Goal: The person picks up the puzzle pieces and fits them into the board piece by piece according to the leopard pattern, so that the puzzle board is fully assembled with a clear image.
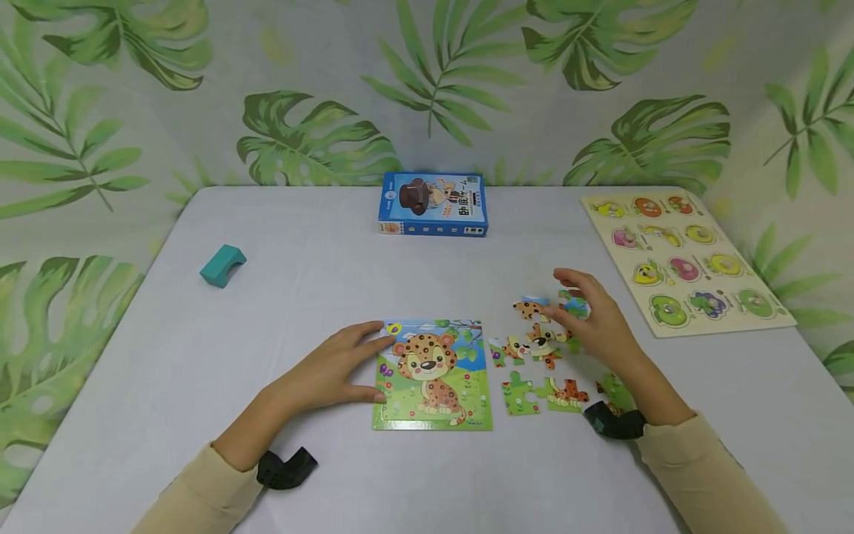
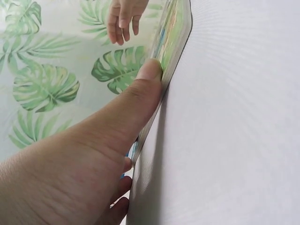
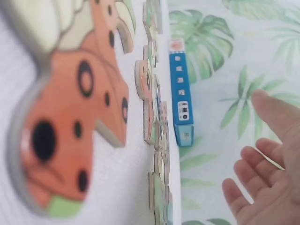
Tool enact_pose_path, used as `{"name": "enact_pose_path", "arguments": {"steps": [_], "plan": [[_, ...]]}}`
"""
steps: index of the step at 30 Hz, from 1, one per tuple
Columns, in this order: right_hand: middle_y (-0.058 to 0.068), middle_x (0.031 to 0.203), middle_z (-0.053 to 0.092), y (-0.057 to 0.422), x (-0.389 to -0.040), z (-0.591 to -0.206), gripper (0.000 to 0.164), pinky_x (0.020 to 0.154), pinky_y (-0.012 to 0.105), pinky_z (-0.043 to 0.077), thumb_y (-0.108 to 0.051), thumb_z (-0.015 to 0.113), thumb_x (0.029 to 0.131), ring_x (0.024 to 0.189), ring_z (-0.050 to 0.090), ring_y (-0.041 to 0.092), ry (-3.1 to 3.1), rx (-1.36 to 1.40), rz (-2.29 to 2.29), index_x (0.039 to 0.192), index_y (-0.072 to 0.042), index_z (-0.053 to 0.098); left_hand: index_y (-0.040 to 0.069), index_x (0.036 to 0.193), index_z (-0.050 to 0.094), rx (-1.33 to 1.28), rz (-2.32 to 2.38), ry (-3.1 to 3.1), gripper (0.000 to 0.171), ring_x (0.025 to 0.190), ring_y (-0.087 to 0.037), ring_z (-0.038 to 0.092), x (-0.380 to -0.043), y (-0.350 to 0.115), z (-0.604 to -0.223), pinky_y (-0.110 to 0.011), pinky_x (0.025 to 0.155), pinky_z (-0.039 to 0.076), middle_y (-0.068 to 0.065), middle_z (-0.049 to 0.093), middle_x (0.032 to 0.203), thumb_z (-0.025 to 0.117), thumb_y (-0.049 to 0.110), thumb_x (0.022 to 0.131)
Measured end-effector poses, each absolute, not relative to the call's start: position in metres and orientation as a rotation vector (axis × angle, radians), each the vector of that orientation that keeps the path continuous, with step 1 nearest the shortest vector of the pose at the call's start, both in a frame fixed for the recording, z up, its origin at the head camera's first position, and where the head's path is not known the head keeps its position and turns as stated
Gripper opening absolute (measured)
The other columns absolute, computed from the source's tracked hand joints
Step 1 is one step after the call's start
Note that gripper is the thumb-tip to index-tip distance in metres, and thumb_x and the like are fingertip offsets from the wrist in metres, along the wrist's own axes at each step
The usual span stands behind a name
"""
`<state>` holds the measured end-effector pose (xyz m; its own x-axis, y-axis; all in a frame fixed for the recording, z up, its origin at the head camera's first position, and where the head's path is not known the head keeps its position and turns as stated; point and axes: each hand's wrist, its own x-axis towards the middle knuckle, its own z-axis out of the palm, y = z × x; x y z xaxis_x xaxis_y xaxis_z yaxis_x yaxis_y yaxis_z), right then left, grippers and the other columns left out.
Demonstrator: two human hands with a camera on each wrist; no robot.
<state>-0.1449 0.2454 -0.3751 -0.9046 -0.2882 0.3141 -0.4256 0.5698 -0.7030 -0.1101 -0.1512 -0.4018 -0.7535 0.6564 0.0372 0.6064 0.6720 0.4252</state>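
A square leopard-cub puzzle board [image 1: 432, 374] lies on the white table with its picture up. My left hand [image 1: 336, 367] touches its left side, fingers near the upper left corner and thumb on the edge lower down; in the left wrist view the thumb [image 2: 149, 72] presses on the board's rim. To the board's right, loose jigsaw pieces [image 1: 520, 393] with parts of a spotted cub lie spread out. Over the upper right ones hovers my right hand [image 1: 597, 319], thumb and fingers apart and holding nothing. It partly covers a few pieces. A spotted orange piece [image 3: 61, 136] looms close in the right wrist view.
At the table's back edge lies a blue box [image 1: 434, 204] with a cartoon figure. A board of fruit pictures [image 1: 690, 259] lies at the right, and a teal arch block [image 1: 223, 265] sits far left. Leaf-print cloth [image 1: 440, 81] hangs behind.
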Motion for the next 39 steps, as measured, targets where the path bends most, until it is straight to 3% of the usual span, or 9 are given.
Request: {"name": "enact_pose_path", "arguments": {"steps": [9, 17, 27, 39], "plan": [[0.019, 0.127, 0.042, 0.253, -0.146, -0.389, 0.052, 0.09, 0.052, 0.033, -0.008, 0.064, 0.083, 0.114, 0.039, 0.036, -2.684, 0.596, 1.226, 0.128, 0.005, 0.041, 0.018, 0.139, 0.037, 1.034, 0.645, 2.76, 0.084, 0.128, -0.03, 0.026, -0.111, -0.151, -0.403, -0.046, 0.1, 0.026, -0.01, 0.027, 0.142, 0.064, 0.059, 0.071], [0.018, 0.128, 0.041, 0.256, -0.148, -0.398, 0.052, 0.085, 0.05, 0.038, -0.02, 0.06, 0.087, 0.114, 0.04, 0.034, -2.791, 0.524, 1.232, 0.131, -0.001, 0.04, 0.019, 0.139, 0.036, 1.019, 0.661, 2.753, 0.084, 0.128, -0.03, 0.024, -0.11, -0.151, -0.403, -0.047, 0.101, 0.025, -0.01, 0.026, 0.143, 0.064, 0.059, 0.071], [0.018, 0.119, 0.05, 0.255, -0.151, -0.402, 0.042, 0.09, 0.048, 0.035, -0.013, 0.059, 0.087, 0.11, 0.044, 0.032, -2.882, 0.561, 1.112, 0.125, 0.001, 0.045, 0.018, 0.139, 0.036, 1.01, 0.687, 2.742, 0.084, 0.129, -0.03, 0.023, -0.11, -0.152, -0.404, -0.047, 0.101, 0.023, -0.01, 0.025, 0.143, 0.064, 0.058, 0.071], [0.017, 0.12, 0.051, 0.255, -0.151, -0.404, 0.033, 0.089, 0.049, 0.036, -0.014, 0.063, 0.084, 0.111, 0.044, 0.035, -2.849, 0.603, 0.892, 0.114, -0.001, 0.057, 0.018, 0.139, 0.036, 1.005, 0.717, 2.728, 0.083, 0.129, -0.03, 0.022, -0.111, -0.152, -0.405, -0.047, 0.102, 0.022, -0.01, 0.024, 0.143, 0.065, 0.057, 0.071]]}}
